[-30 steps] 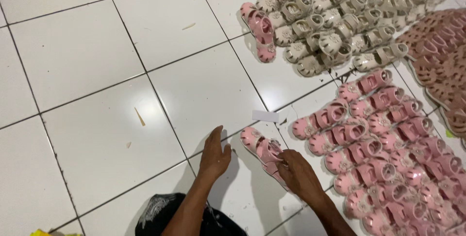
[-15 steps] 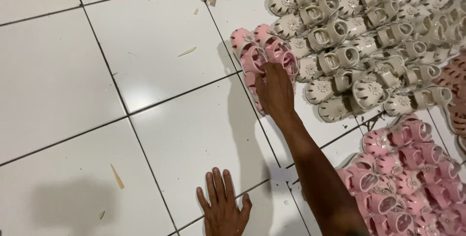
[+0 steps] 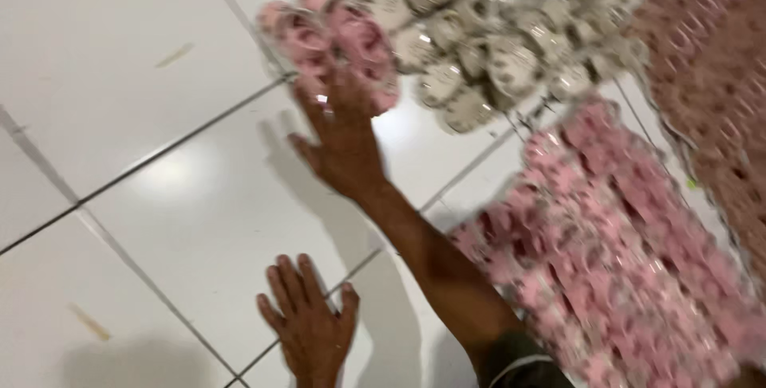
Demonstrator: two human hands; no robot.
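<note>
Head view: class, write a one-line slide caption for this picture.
Right hand reaches pink sandals beside cream ones; left hand lies flat on white tiles.

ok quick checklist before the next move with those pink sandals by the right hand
1. Right hand on the pink sandals: ok, fingers lie on their near edge.
2. Grasp closed around a sandal: not ok, the hand looks flat and spread.
3. Left hand braced: ok, flat on the white floor, holding nothing.
4. Floor beside the sandals free: ok, bare tile to their left.
5. Cream sandals apart from the pink ones: not ok, they touch on the right side.
6. Sandals' exact alignment: cannot tell, the picture is blurred.
</note>
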